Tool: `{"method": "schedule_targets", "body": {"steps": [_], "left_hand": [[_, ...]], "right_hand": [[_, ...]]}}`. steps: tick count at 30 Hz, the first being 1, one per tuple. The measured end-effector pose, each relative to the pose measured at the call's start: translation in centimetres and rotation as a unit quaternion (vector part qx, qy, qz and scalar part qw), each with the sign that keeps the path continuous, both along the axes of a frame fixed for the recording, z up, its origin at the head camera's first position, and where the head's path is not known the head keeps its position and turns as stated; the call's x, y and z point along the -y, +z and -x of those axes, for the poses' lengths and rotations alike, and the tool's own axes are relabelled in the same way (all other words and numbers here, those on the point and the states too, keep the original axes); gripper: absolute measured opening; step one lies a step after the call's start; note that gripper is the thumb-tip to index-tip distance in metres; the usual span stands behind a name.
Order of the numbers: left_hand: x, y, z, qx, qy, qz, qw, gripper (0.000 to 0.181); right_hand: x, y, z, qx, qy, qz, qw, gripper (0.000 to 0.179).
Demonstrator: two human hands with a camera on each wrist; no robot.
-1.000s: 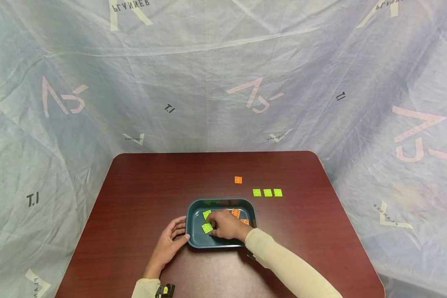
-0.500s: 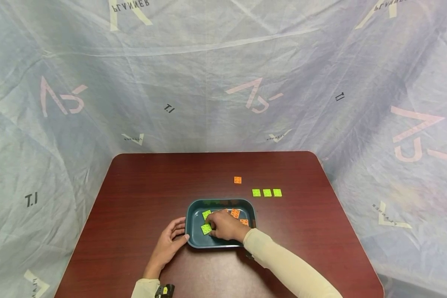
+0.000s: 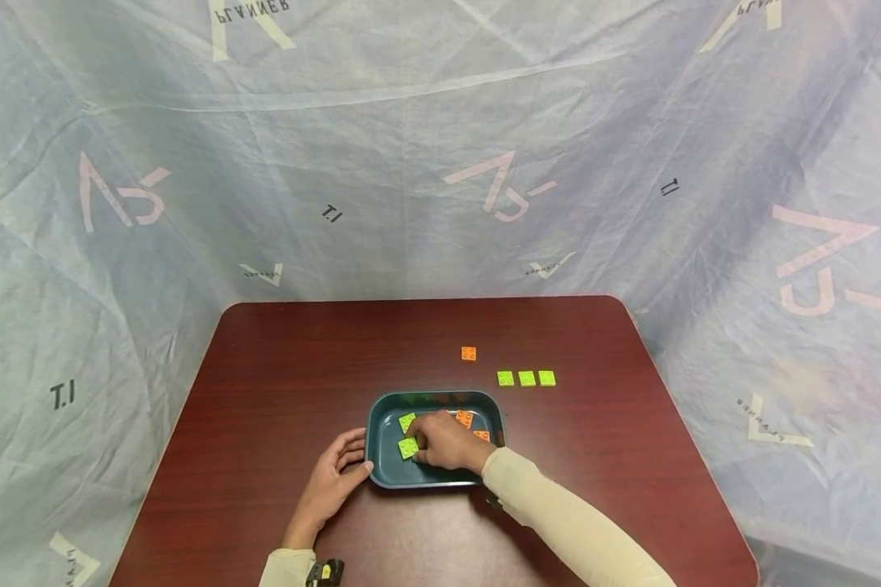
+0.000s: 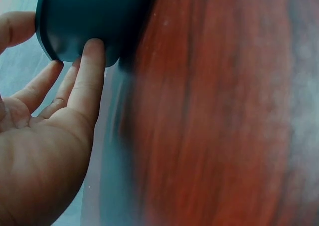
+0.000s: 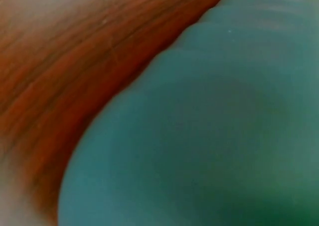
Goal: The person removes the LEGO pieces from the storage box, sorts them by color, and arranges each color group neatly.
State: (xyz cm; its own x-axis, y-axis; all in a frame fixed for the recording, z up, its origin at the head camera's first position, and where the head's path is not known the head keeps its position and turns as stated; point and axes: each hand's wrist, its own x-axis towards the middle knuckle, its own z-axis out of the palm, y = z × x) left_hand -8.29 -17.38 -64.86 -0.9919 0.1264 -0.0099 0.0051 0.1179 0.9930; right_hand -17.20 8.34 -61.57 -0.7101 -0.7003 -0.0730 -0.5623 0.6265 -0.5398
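Note:
In the head view my left hand lies against the left end of a dark teal tray. The left wrist view shows its fingers stretched out, tips touching the tray's outer wall. My right hand is inside the tray, thumb and index finger pinching the right side of a lime green building brick. Just behind that brick sits another green brick, partly covered by the fingers. To the right of the hand lie orange bricks, partly hidden by it.
The tray stands on a reddish-brown wooden table. Behind it to the right, three green bricks form a row, with one orange brick farther back. Grey cloth hangs around the table. The right wrist view is mostly a blurred blue-green shape.
The green brick at my right fingertips has turned slightly and shifted a little within the tray. My left hand stays in place at the tray's end.

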Motion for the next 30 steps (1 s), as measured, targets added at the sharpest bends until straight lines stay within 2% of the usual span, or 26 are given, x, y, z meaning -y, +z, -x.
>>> {"method": "schedule_targets", "body": {"steps": [8, 14, 22, 30], "left_hand": [[0.0, -0.1, 0.1, -0.005, -0.002, -0.002, 1.0000, 0.057], [0.1, -0.2, 0.0, 0.001, -0.003, -0.001, 1.0000, 0.057], [0.1, -0.4, -0.3, 0.020, -0.001, -0.003, 0.9998, 0.057], [0.1, -0.5, 0.0, 0.011, 0.003, -0.008, 0.9999, 0.057]], "right_hand": [[-1.5, 1.1, 0.6, -0.010, -0.002, 0.022, 0.9997, 0.035], [-2.7, 2.3, 0.7, 0.002, -0.031, 0.034, 0.9989, 0.035], [-3.7, 3.6, 1.1, 0.012, -0.033, 0.030, 0.9989, 0.034], [-4.4, 5.5, 2.4, -0.013, -0.038, 0.040, 0.9984, 0.034]]}}
